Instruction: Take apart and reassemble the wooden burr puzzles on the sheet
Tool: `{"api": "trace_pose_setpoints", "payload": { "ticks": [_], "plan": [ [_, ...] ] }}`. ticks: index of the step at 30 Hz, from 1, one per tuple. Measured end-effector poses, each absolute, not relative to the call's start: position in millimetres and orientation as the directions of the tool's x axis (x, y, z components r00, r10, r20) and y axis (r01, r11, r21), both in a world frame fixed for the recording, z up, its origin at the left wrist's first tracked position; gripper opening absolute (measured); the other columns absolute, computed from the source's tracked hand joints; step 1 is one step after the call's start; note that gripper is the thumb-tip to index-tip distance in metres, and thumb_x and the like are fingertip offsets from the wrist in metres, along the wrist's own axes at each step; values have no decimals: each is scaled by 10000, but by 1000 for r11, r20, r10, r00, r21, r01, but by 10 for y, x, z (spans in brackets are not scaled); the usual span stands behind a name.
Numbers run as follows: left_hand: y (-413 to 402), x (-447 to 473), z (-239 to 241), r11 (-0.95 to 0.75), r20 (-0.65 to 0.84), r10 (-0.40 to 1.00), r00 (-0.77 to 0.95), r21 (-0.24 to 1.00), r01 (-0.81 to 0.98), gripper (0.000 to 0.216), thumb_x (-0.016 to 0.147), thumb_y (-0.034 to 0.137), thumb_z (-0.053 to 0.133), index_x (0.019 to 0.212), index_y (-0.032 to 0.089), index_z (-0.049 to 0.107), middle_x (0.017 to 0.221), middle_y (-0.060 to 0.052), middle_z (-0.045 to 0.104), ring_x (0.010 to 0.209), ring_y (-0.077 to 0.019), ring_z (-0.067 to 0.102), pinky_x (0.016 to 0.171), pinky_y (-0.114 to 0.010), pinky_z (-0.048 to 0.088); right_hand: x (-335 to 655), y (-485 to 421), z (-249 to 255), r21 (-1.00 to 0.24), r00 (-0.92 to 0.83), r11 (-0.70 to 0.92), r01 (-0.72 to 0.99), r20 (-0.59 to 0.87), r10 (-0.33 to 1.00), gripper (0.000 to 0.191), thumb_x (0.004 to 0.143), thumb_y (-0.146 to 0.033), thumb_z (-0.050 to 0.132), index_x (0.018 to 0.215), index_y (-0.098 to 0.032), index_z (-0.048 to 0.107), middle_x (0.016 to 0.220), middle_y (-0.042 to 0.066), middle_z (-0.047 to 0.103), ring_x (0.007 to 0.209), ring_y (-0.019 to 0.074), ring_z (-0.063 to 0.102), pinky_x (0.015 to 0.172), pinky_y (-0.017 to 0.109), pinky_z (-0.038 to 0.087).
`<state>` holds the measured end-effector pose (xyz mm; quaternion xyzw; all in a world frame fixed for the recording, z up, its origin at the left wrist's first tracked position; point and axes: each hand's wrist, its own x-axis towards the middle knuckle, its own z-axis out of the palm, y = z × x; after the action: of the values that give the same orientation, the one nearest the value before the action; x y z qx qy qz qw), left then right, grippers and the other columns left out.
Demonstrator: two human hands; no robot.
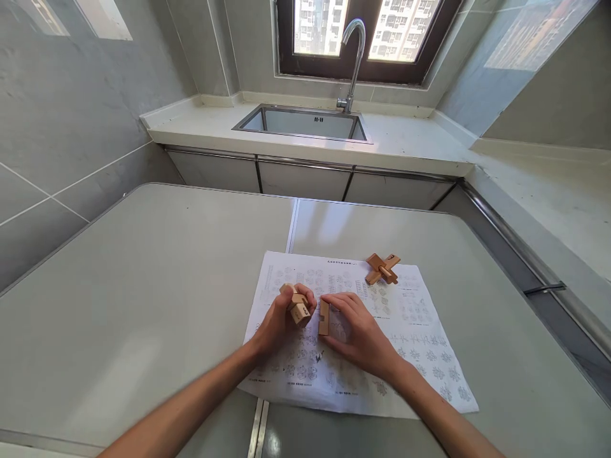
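Block cluster (notched wood) fills left hand; right hand pinches flat bar.

A printed sheet lies on the table. Over it, joined blocks in the left hand sit at nine o'clock of the single block in the right hand; a wooden cross lies at one o'clock, the sink beyond at twelve

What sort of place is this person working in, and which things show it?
Probably a home kitchen: a steel sink with a curved tap sits in a worktop under a window, with tiled walls around.
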<state>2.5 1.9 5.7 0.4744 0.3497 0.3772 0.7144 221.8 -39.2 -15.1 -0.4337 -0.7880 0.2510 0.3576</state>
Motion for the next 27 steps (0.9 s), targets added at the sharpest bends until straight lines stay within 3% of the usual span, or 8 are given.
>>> {"api": "trace_pose_setpoints", "payload": {
  "ticks": [3,8,11,13,16,19,23,27],
  "plan": [
    [26,44,62,317,-160,850,502,916,-246,682,933,869,389,786,210,484,717,42,424,531,-96,290,521,-254,254,2219,-387,-143,-679,-393,516,523,345,852,640,904,-208,788,1484,-282,527,1366,124,679,1288,350,592,1078,587,544],
    [4,34,46,276,-142,832,536,944,-179,744,884,947,372,838,214,491,745,41,410,559,-103,255,527,-260,172,2219,-392,-138,-662,-391,529,530,363,846,678,904,-250,805,1512,-280,506,1410,142,640,1319,358,581,1098,590,539],
    [-3,20,8,285,-157,823,546,946,-158,672,979,845,290,961,220,537,754,37,410,578,-121,273,543,-272,213,2209,-409,-130,-669,-352,536,515,406,844,684,917,-294,802,1527,-282,491,1438,155,610,1334,356,583,1105,573,545],
    [6,13,-9,278,-155,808,568,951,-135,587,1012,753,282,1001,223,533,723,41,400,589,-136,310,567,-281,290,2202,-421,-124,-681,-324,533,503,423,846,593,958,-308,754,1499,-283,515,1429,157,611,1327,348,597,1098,559,555],
    [22,16,3,276,-160,784,599,955,-106,387,1008,597,404,1012,221,498,716,46,418,615,-140,363,608,-282,361,2199,-429,-132,-705,-289,512,491,422,859,442,1021,-326,672,1443,-278,554,1401,156,622,1308,339,617,1089,552,563],
    [13,35,61,262,-188,771,608,964,-35,292,1030,477,504,1133,204,498,721,63,409,618,-125,353,603,-265,349,2207,-416,-165,-736,-253,478,480,406,878,343,1065,-340,610,1399,-276,571,1368,147,635,1281,322,633,1076,526,568],
    [-5,50,121,181,-174,754,633,982,55,351,1075,513,521,1202,186,518,749,58,434,601,-109,373,571,-259,342,2221,-387,-206,-784,-212,427,451,371,904,264,1086,-329,572,1345,-275,581,1326,129,649,1248,306,633,1060,495,551],
    [6,43,113,104,-127,683,719,992,76,334,1085,488,541,1218,183,569,746,33,559,597,-124,521,586,-266,414,2227,-374,-174,-832,-214,389,396,328,920,128,1088,-328,567,1176,-257,627,1205,112,681,1138,289,650,973,446,548]
  ]
}}
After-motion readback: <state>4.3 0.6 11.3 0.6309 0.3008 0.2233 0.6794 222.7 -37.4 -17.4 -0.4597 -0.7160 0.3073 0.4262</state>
